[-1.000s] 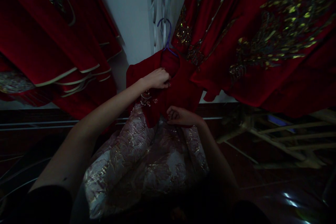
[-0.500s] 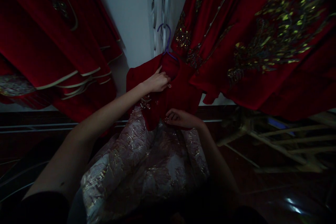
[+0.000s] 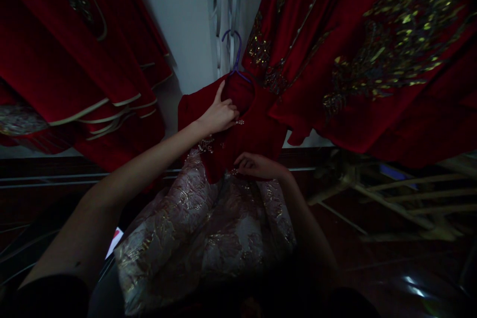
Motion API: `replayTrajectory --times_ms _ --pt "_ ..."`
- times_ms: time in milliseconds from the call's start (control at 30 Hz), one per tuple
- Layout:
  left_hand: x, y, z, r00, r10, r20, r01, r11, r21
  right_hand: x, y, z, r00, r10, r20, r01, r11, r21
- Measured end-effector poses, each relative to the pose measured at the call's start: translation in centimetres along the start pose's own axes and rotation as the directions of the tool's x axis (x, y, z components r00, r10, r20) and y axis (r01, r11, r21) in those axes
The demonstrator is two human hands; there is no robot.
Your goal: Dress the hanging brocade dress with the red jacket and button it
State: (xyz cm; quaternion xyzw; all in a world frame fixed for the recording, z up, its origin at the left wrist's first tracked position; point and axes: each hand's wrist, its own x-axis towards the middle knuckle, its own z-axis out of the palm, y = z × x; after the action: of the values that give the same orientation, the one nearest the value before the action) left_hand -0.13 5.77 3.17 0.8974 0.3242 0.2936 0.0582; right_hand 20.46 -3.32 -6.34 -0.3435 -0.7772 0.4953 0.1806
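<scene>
While red robes point(image 3: 354, 89) line the white wall point(image 3: 182, 25) above a glossy floor point(image 3: 402, 273), the left hand point(image 3: 218, 115) clasps the red jacket point(image 3: 261, 129), and the right hand point(image 3: 261, 166) pinches its hem.

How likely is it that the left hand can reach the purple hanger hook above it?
Probably yes. The left hand sits at the collar of the red jacket, just below the hanger hook, with nothing showing between them.

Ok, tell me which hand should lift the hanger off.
Probably the left hand: it rests on the red jacket at the collar, just under the hanger. The right hand is lower, at the hem.
</scene>
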Motion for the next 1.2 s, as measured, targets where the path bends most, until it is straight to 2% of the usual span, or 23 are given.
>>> replayTrajectory --times_ms 267,367,600,733,933,1033,1100,1133,1200 --pt "0.0 -0.4 0.7 0.972 0.224 0.074 -0.235 0.936 0.262 -0.1 -0.6 0.1 1.0 0.014 0.006 -0.014 1.0 0.006" --pt "0.1 -0.2 0.6 0.958 0.272 0.087 -0.286 0.903 0.32 0.0 -0.7 0.1 1.0 0.024 0.002 -0.024 1.0 0.013" --pt "0.4 -0.3 0.6 0.941 0.333 0.065 -0.334 0.875 0.351 0.0 -0.5 0.1 1.0 0.021 0.003 -0.021 1.0 -0.001" --pt "0.8 -0.6 0.9 0.94 0.321 0.116 -0.339 0.842 0.419 -0.1 -0.5 0.0 1.0 0.007 0.005 -0.007 1.0 0.007" --pt "0.8 -0.4 1.6 0.951 0.286 0.114 -0.306 0.835 0.457 -0.2 -1.6 0.1 0.999 -0.034 -0.029 0.035 0.999 0.031" --pt "0.4 -0.3 1.7 0.944 0.302 0.13 -0.323 0.773 0.547 -0.2 -2.4 -0.1 0.989 -0.099 -0.113 0.105 0.994 0.04" --pt "0.3 -0.5 1.5 0.937 0.318 0.146 -0.339 0.722 0.604 0.3 -3.1 -0.6 0.959 -0.148 -0.241 0.162 0.986 0.037" --pt "0.2 -0.5 1.3 0.935 0.319 0.156 -0.344 0.706 0.619 0.8 -3.5 -1.0 0.924 -0.174 -0.341 0.196 0.98 0.033" --pt "0.2 -0.7 1.0 0.941 0.288 0.178 -0.334 0.705 0.626 2.5 -4.3 -1.9 0.792 -0.211 -0.573 0.267 0.964 0.014"
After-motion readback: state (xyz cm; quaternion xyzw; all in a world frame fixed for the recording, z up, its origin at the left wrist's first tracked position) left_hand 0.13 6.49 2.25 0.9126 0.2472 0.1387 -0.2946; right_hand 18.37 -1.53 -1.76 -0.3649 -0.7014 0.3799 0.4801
